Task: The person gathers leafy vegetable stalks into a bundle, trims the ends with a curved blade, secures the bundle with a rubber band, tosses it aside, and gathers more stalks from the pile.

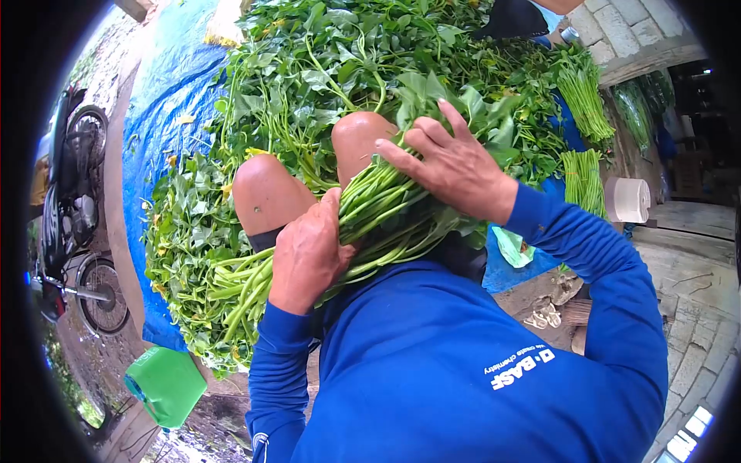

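A thick bundle of long green leafy stems [378, 202], which looks like water spinach, lies slantwise across my lap. My left hand [307, 251] is closed round its lower part, and cut stem ends fan out to the left below it. Farther up, my right hand [455, 166] curls over the leafy end, with the thumb and one finger stretched out. Its fingertips are partly hidden among the leaves. Beyond my bare knees [266, 193] spreads a large heap of the same loose greens [301, 85].
The heap rests on a blue tarp [166, 116]. Tied bundles of stems [583, 96] lie at the right, near a pale roll [627, 201]. A green jug [166, 386] stands at lower left. A motorcycle [81, 208] is parked at the far left. Part of another person's arm [557, 6] shows at the top.
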Motion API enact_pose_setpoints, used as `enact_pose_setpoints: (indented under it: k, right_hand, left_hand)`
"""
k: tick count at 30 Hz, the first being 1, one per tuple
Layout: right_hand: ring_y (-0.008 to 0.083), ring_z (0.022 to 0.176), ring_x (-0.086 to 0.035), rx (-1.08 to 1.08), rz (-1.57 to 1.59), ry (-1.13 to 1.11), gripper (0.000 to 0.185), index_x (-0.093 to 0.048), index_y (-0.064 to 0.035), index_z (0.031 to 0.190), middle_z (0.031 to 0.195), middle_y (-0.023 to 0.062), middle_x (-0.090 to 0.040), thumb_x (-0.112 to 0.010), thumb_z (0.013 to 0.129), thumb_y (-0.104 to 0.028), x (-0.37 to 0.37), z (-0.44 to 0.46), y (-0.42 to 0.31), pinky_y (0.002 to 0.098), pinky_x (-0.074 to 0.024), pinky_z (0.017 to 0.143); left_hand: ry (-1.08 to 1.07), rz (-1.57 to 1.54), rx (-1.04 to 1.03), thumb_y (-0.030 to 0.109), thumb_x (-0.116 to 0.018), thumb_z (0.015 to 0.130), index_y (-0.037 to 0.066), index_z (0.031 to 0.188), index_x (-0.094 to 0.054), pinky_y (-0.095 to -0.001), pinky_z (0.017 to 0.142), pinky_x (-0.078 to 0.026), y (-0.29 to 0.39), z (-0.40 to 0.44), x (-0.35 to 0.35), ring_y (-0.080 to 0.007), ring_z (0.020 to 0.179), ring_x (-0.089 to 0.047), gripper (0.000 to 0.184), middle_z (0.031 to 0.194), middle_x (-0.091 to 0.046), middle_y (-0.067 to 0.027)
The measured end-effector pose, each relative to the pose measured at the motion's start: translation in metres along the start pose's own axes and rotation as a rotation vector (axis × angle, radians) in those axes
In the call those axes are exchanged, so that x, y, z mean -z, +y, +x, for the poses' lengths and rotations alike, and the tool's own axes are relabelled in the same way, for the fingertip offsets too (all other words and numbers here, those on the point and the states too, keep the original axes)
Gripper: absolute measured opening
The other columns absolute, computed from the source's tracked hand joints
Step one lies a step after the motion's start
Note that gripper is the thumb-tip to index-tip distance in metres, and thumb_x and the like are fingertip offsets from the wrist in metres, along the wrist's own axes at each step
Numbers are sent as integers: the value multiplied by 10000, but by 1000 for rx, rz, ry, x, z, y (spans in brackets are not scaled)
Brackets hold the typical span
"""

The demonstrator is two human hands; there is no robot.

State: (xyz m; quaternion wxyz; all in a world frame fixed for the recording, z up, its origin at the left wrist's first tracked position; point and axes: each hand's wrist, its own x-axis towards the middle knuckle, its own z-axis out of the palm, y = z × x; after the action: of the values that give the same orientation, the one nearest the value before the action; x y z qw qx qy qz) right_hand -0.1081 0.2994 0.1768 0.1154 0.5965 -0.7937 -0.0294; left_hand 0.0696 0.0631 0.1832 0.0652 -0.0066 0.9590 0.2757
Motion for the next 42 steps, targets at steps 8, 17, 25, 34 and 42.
enact_pose_setpoints:
  k: [8,17,25,34,42]
  right_hand:
    - [336,1406,-477,-319,-6,385,776,-477,-240,1575,1471,125,-514,-759,855,-298,-68,-84,11,585,-297,1240]
    - [344,1383,-584,-823,149,438,650,-560,-19,1499,1452,222,-616,-790,903,-136,7,-134,119,457,-477,1151]
    - [384,1007,-658,-26,1303,-40,515,-694,3,1072,1052,174,-667,-800,897,-470,30,97,-109,457,-537,898]
    - [433,1055,-701,146,894,-626,725,-617,3,1210,1127,229,-697,-857,727,-482,13,101,-135,528,-558,903]
    - [432,1055,-690,104,916,-572,723,-566,-17,1288,1103,218,-695,-834,716,-367,21,96,-129,536,-548,896]
  left_hand:
    - [-13,63,-48,519,-743,941,164,1598,-518,-455,919,-496,5,-61,-4,-364,1130,-647,780,1459,-599,-163]
    - [-18,69,-46,391,-769,947,232,1574,-564,-458,925,-487,6,-65,-7,-352,1140,-636,678,1440,-609,-144]
    - [25,53,-115,412,-872,822,28,1357,-634,-515,948,-514,-18,-81,-17,-403,1113,-676,700,1240,-695,-182]
    - [62,129,180,191,-881,649,12,1348,-535,-501,966,-538,-37,-137,8,-430,1102,-665,801,1144,-658,-215]
    - [-116,118,93,189,-892,678,87,1170,-556,-493,743,-580,-66,-104,29,-414,864,-696,604,985,-654,-166]
